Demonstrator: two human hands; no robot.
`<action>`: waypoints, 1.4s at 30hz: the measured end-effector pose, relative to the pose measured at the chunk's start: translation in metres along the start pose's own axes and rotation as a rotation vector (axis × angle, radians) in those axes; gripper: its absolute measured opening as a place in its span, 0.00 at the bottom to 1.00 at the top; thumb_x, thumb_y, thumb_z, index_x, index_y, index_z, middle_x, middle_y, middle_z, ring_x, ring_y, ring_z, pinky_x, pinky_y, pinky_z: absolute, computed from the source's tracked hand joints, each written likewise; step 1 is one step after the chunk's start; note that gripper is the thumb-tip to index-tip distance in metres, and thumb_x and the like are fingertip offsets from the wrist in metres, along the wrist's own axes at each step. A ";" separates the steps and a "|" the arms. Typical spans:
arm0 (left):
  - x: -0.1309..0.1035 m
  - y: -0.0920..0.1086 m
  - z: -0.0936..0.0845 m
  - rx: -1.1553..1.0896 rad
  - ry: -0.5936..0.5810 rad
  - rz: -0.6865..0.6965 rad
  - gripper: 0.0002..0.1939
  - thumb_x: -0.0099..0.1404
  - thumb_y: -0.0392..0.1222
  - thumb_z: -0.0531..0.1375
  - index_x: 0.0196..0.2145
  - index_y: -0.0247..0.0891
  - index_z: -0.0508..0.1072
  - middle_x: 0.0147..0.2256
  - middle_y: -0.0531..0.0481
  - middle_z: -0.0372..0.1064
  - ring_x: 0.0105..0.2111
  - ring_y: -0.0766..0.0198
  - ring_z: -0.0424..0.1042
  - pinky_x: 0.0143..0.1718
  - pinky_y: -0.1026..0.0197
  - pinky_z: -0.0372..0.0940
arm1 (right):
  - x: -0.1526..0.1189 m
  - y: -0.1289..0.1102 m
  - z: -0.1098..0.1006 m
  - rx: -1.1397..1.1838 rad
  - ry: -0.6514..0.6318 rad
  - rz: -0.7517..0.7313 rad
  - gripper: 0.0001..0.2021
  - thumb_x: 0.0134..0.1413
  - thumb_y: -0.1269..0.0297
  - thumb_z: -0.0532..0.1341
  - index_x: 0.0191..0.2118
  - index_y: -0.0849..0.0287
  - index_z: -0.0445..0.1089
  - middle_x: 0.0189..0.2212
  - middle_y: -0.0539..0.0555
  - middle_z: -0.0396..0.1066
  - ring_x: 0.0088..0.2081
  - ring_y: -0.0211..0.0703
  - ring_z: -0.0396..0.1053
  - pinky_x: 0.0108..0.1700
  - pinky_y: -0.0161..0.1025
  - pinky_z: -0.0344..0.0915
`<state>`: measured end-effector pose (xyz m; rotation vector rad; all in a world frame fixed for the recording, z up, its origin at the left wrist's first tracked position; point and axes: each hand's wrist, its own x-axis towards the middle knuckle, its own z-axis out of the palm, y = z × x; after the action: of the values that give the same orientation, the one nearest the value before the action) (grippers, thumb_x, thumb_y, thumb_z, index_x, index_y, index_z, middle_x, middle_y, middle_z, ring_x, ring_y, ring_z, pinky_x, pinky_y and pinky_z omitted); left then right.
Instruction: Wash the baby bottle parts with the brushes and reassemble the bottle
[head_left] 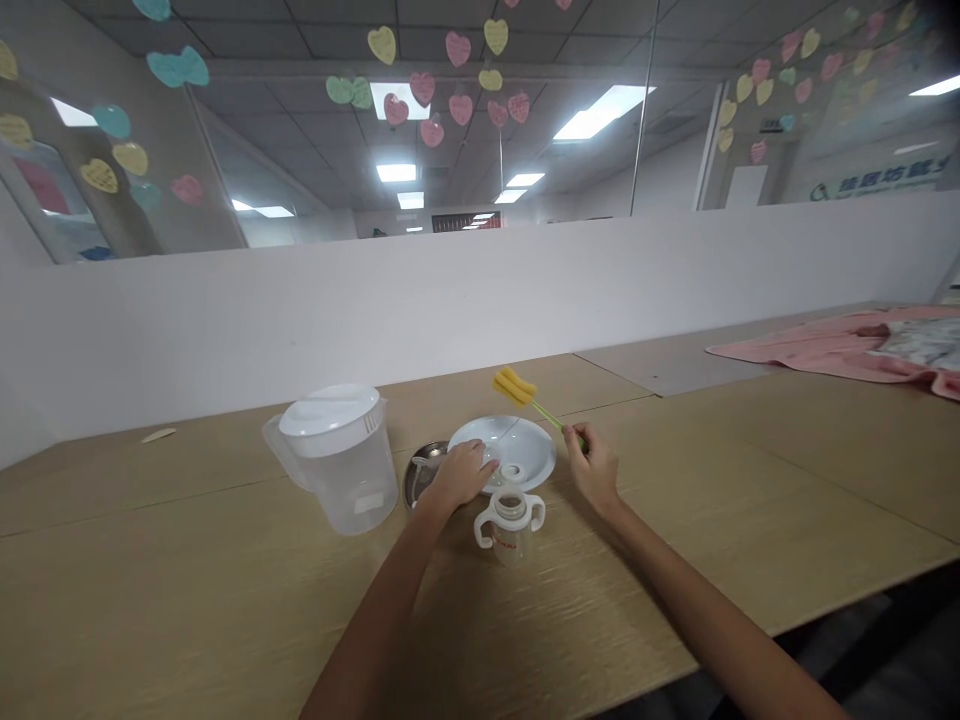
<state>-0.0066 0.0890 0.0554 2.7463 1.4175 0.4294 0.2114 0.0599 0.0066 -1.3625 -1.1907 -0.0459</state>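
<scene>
My right hand (592, 468) is closed round the green handle of a bottle brush (515, 386), whose yellow sponge head points up and left above a white bowl (536, 445). Over the left side of that bowl, my left hand (463, 470) has its fingers curled on a clear, dome-like bottle cap (491, 462), partly hidden by the hand. A small white ring (512, 472) lies in the bowl beside it. In front stands an uncapped baby bottle (510, 525), upright, with two white side handles.
Left of the bowl is a metal dish (414, 475) with a pale utensil in it, partly behind my left arm. A lidded clear plastic pitcher (341, 460) stands further left. A pink cloth (806, 345) lies at the far right, and a white wall (450, 310) backs the table.
</scene>
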 end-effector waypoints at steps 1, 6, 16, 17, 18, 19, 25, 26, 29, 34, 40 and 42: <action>0.000 0.000 -0.003 -0.005 0.018 -0.012 0.19 0.66 0.46 0.51 0.49 0.32 0.67 0.52 0.37 0.65 0.53 0.54 0.64 0.55 0.56 0.57 | 0.000 0.000 0.000 -0.002 -0.004 -0.008 0.20 0.57 0.48 0.49 0.28 0.60 0.65 0.19 0.47 0.61 0.21 0.35 0.56 0.27 0.33 0.51; -0.003 0.000 -0.028 -0.104 0.270 -0.078 0.20 0.62 0.46 0.56 0.50 0.35 0.63 0.51 0.41 0.64 0.49 0.54 0.67 0.51 0.54 0.61 | -0.002 0.000 -0.001 -0.049 -0.053 -0.137 0.20 0.57 0.51 0.50 0.23 0.59 0.65 0.16 0.46 0.58 0.19 0.34 0.55 0.25 0.33 0.50; -0.017 -0.009 -0.072 -0.078 0.346 -0.013 0.34 0.52 0.31 0.60 0.56 0.38 0.55 0.46 0.43 0.68 0.49 0.53 0.65 0.51 0.51 0.61 | -0.007 -0.002 -0.003 -0.136 -0.013 -0.482 0.18 0.58 0.59 0.53 0.20 0.60 0.63 0.13 0.46 0.57 0.17 0.32 0.53 0.23 0.32 0.49; -0.019 -0.007 -0.075 -0.082 0.348 0.005 0.34 0.52 0.31 0.60 0.56 0.38 0.56 0.46 0.44 0.68 0.49 0.53 0.65 0.51 0.51 0.61 | -0.007 -0.002 -0.004 -0.139 -0.018 -0.534 0.17 0.58 0.60 0.53 0.19 0.60 0.63 0.13 0.46 0.56 0.17 0.32 0.53 0.23 0.32 0.49; -0.021 -0.004 -0.079 -0.102 0.344 0.028 0.34 0.51 0.32 0.60 0.56 0.38 0.57 0.46 0.44 0.68 0.49 0.54 0.65 0.51 0.52 0.61 | -0.006 -0.002 -0.005 -0.141 -0.025 -0.585 0.17 0.58 0.61 0.54 0.19 0.60 0.63 0.13 0.46 0.56 0.17 0.31 0.53 0.23 0.32 0.49; -0.023 0.000 -0.082 -0.139 0.333 0.053 0.34 0.51 0.33 0.61 0.55 0.39 0.58 0.46 0.45 0.68 0.49 0.54 0.66 0.51 0.53 0.61 | -0.006 -0.001 -0.006 -0.139 -0.034 -0.631 0.16 0.57 0.62 0.55 0.19 0.59 0.63 0.12 0.46 0.55 0.17 0.31 0.53 0.23 0.32 0.49; -0.028 0.022 -0.084 -0.433 0.253 0.057 0.17 0.61 0.53 0.55 0.43 0.38 0.68 0.37 0.50 0.71 0.37 0.61 0.71 0.38 0.62 0.64 | -0.006 -0.002 -0.013 -0.064 0.032 -0.750 0.14 0.56 0.66 0.56 0.19 0.59 0.61 0.11 0.45 0.55 0.16 0.31 0.52 0.22 0.31 0.50; -0.027 0.023 -0.081 -0.456 0.217 0.027 0.18 0.64 0.54 0.51 0.38 0.37 0.69 0.32 0.51 0.71 0.32 0.62 0.70 0.33 0.63 0.63 | -0.007 -0.003 -0.014 -0.069 0.064 -0.767 0.13 0.55 0.66 0.57 0.20 0.59 0.62 0.12 0.45 0.56 0.16 0.31 0.52 0.22 0.32 0.50; -0.023 0.020 -0.069 -0.452 0.156 -0.044 0.23 0.67 0.56 0.45 0.32 0.36 0.69 0.23 0.53 0.67 0.23 0.64 0.66 0.26 0.64 0.60 | -0.008 -0.005 -0.015 -0.121 0.129 -0.834 0.11 0.54 0.67 0.59 0.21 0.59 0.64 0.12 0.46 0.58 0.16 0.31 0.54 0.21 0.32 0.49; -0.016 0.000 -0.056 -0.281 0.349 -0.062 0.22 0.64 0.54 0.53 0.51 0.40 0.63 0.40 0.47 0.70 0.36 0.61 0.71 0.36 0.61 0.64 | -0.006 -0.005 -0.010 -0.224 0.137 -0.862 0.12 0.53 0.65 0.60 0.20 0.59 0.65 0.12 0.46 0.59 0.16 0.31 0.56 0.23 0.33 0.50; -0.014 -0.012 -0.059 0.018 0.475 -0.213 0.24 0.62 0.39 0.57 0.55 0.36 0.57 0.50 0.39 0.64 0.50 0.52 0.65 0.48 0.55 0.62 | -0.002 0.004 -0.005 -0.299 0.124 -0.732 0.15 0.56 0.61 0.57 0.20 0.60 0.66 0.12 0.47 0.61 0.16 0.32 0.56 0.23 0.33 0.50; -0.016 -0.014 -0.060 0.125 0.366 -0.292 0.22 0.61 0.34 0.56 0.53 0.36 0.58 0.50 0.39 0.64 0.50 0.52 0.65 0.48 0.55 0.62 | -0.001 0.005 -0.004 -0.291 0.143 -0.648 0.16 0.57 0.60 0.56 0.20 0.60 0.66 0.12 0.48 0.61 0.16 0.32 0.56 0.23 0.32 0.50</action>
<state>-0.0417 0.0773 0.1077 2.5798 1.9531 0.8888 0.2165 0.0571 0.0035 -1.1400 -1.4967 -0.7888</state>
